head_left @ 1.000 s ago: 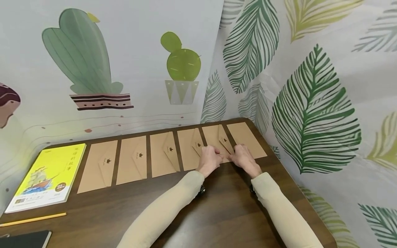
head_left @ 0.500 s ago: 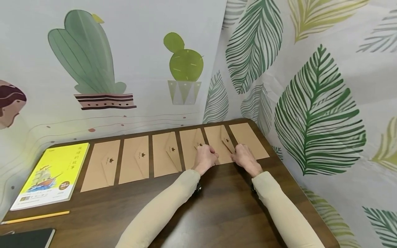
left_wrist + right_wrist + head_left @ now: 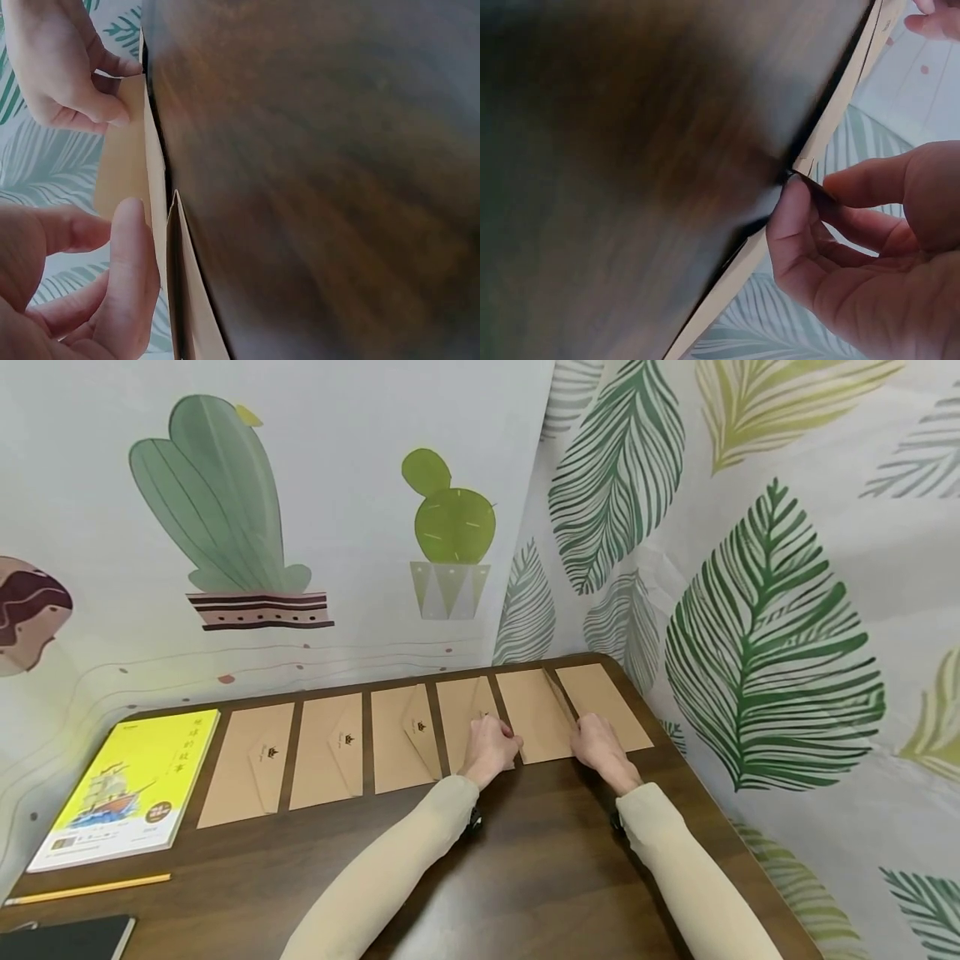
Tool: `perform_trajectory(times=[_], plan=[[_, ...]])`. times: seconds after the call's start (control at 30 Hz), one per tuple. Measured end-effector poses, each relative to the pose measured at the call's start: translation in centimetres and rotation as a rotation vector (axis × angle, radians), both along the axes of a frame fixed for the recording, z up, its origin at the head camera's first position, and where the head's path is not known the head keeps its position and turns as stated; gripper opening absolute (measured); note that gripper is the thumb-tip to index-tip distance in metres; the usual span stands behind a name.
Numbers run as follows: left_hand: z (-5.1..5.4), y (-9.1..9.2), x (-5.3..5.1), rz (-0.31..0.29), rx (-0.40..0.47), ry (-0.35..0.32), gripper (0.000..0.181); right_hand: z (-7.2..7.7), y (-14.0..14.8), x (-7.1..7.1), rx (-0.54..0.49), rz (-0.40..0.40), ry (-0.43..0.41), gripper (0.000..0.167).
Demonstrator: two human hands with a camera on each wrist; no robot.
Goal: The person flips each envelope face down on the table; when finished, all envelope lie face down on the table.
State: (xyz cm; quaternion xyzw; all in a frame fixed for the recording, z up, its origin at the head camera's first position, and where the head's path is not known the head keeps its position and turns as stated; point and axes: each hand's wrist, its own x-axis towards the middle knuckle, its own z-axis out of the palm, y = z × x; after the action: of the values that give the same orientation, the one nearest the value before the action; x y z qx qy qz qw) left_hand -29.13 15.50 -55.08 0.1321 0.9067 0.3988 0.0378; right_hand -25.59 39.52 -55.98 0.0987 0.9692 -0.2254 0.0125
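Brown envelopes lie in a row along the table's back edge. In the head view my right hand (image 3: 600, 750) pinches the raised flap (image 3: 559, 700) of the second envelope from the right (image 3: 528, 714). The right wrist view has the thumb and a finger of this hand (image 3: 870, 247) closed on the flap's edge (image 3: 817, 193). My left hand (image 3: 491, 748) is over the lower part of the neighbouring envelope (image 3: 456, 702); in the left wrist view this hand (image 3: 90, 285) has loosely bent fingers with a gap between them and nothing held.
The rightmost envelope (image 3: 603, 706) lies beside my right hand. Three more envelopes with crown prints are on the left, then a yellow book (image 3: 135, 777), a pencil (image 3: 90, 889) and a black notebook (image 3: 63, 941). Patterned walls (image 3: 360, 510) border the table (image 3: 300, 877).
The flap of the second envelope from the right has swung up and to the right with my right hand. My left hand has moved left, off that envelope.
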Motion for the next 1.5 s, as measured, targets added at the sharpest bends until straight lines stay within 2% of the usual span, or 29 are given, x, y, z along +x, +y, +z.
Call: perform_trajectory(times=[0.2,0.37,0.43,0.67,0.7,0.83,0.97,1.1,1.2,1.3,1.5], plan=[[1.3,0.0,0.8,-0.011,0.062,-0.146,0.020,-0.7,1.4,-0.2,-0.045,-0.014,0.051,0.041],[2.8,0.1,1.6,-0.002,0.116,-0.209,0.021,-0.8,2.1,-0.3,-0.074,-0.028,0.073,0.041],[3.7,0.0,2.2,0.003,0.144,-0.239,0.022,-0.7,2.2,-0.3,-0.086,-0.033,0.073,0.040],[4.6,0.4,2.9,0.015,0.330,-0.350,0.022,-0.6,2.6,-0.1,-0.106,-0.032,0.091,0.040],[5.1,0.5,3.1,0.020,0.349,-0.372,0.022,-0.7,2.6,-0.1,-0.109,-0.034,0.092,0.040],[5.6,0.5,3.5,0.040,0.382,-0.399,0.025,-0.8,2.9,-0.1,-0.131,-0.022,0.101,0.041],[5.6,0.6,3.6,0.043,0.403,-0.414,0.025,0.1,2.3,0.9,-0.180,0.006,0.143,0.041],[5.5,0.6,3.5,0.044,0.419,-0.432,0.026,4.2,-0.3,3.5,-0.311,-0.014,0.137,0.040],[5.5,0.7,3.5,0.050,0.418,-0.442,0.028,7.3,-2.3,5.2,-0.388,-0.078,0.080,0.039],[5.6,0.7,3.5,0.056,0.415,-0.444,0.031,8.1,-2.9,5.5,-0.423,-0.132,0.039,0.039],[5.7,0.7,3.7,0.063,0.422,-0.456,0.036,8.1,-3.0,5.4,-0.467,-0.180,0.009,0.040]])
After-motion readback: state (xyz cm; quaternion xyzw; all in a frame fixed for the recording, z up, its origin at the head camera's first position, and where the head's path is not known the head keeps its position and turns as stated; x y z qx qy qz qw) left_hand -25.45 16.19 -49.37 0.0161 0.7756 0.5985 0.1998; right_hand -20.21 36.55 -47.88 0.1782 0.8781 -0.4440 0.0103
